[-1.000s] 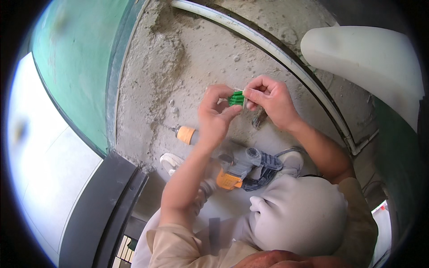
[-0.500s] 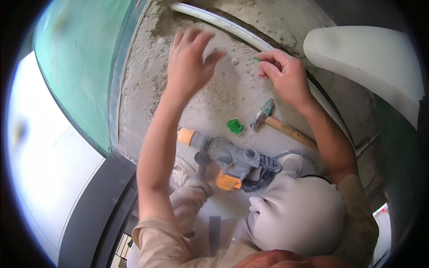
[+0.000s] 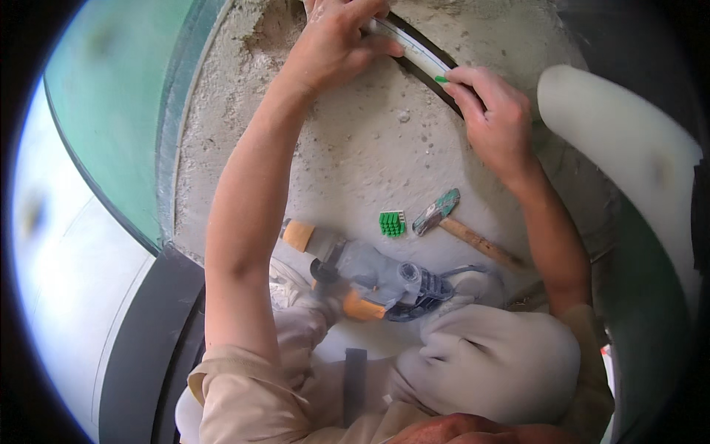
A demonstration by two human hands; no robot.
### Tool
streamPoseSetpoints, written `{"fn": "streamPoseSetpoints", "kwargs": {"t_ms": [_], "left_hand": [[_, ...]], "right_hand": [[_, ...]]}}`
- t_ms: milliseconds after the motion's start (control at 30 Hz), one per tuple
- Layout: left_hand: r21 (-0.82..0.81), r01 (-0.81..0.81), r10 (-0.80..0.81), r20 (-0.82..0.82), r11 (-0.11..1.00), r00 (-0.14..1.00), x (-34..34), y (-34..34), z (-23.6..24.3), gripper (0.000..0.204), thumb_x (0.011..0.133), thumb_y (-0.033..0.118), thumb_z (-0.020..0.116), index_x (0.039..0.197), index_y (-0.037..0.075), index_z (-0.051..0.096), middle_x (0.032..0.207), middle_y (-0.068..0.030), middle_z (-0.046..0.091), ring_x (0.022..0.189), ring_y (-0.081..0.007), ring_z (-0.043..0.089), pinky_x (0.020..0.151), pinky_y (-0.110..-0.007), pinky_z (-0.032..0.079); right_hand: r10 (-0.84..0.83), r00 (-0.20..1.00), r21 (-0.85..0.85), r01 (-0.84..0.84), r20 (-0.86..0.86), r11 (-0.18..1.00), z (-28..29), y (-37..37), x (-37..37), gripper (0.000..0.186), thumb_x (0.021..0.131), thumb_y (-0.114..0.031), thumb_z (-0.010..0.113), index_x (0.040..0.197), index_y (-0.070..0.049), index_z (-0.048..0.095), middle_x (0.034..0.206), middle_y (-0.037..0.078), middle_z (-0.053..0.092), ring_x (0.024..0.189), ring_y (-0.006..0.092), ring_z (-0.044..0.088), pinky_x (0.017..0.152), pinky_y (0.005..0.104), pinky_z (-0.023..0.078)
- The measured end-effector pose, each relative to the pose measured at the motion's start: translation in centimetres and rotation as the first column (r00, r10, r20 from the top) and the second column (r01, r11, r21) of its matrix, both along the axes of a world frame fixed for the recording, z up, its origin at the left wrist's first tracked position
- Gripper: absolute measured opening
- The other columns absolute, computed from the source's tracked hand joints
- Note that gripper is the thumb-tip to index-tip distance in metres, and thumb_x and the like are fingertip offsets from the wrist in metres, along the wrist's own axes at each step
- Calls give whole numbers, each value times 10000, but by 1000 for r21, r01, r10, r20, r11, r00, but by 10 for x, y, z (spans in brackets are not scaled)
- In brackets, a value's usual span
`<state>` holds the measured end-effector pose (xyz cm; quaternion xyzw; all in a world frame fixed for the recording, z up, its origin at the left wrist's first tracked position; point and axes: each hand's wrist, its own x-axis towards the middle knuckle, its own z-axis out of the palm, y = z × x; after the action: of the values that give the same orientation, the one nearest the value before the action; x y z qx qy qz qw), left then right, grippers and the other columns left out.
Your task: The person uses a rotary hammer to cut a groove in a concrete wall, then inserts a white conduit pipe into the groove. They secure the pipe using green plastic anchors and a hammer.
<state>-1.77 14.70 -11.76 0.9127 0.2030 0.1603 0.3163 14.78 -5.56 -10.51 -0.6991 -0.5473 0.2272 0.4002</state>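
A white plastic pipe (image 3: 414, 52) with a thin blue line runs along a dark groove in the rough concrete surface. My left hand (image 3: 333, 37) is closed around the pipe near the top edge, with some of its fingers partly cut off by the frame. Between the thumb and forefinger of my right hand (image 3: 499, 115) is a small green plastic wall plug (image 3: 441, 79), right beside the pipe. Part of the pipe is hidden by both hands. Nearer to me lies a cluster of green wall plugs (image 3: 392, 223), next to a hammer (image 3: 473, 238) with a wooden handle.
A grey and orange rotary hammer drill (image 3: 370, 274) lies close by my legs. On the right, a large white curved piece (image 3: 614, 126) juts in. Greenish glass (image 3: 111, 118) curves along the left, above a dark frame (image 3: 148, 333).
My left hand has moved up and closed on the pipe. The right hand has shifted up and right, bringing the green wall plug to the pipe. The whole view has tilted slightly.
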Motion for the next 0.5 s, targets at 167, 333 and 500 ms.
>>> {"fn": "streamPoseSetpoints", "kwargs": {"t_ms": [167,333,500], "left_hand": [[-89,-79,76,-38,993,996,2,-6,9,464,606,188,925,909,71,594,1040,-114,539,1080,-349,486,957,-470,368],[-94,-61,65,41,994,997,-2,1,2,421,648,172,892,918,64,589,1045,-116,521,1068,-352,482,959,-470,369],[-124,-57,67,71,991,995,-5,2,-5,391,668,159,874,906,56,580,1044,-115,523,1084,-350,479,969,-481,369]], "right_hand": [[117,983,36,-123,139,992,-1,5,4,158,856,9,732,996,-62,713,941,99,702,849,332,701,708,420,564],[302,854,15,-340,424,940,1,31,9,200,765,0,725,949,-78,725,900,47,632,817,258,643,658,388,525],[413,682,-36,-495,604,868,3,54,5,127,765,-70,701,889,-78,722,891,17,582,808,226,589,666,378,449]]}}
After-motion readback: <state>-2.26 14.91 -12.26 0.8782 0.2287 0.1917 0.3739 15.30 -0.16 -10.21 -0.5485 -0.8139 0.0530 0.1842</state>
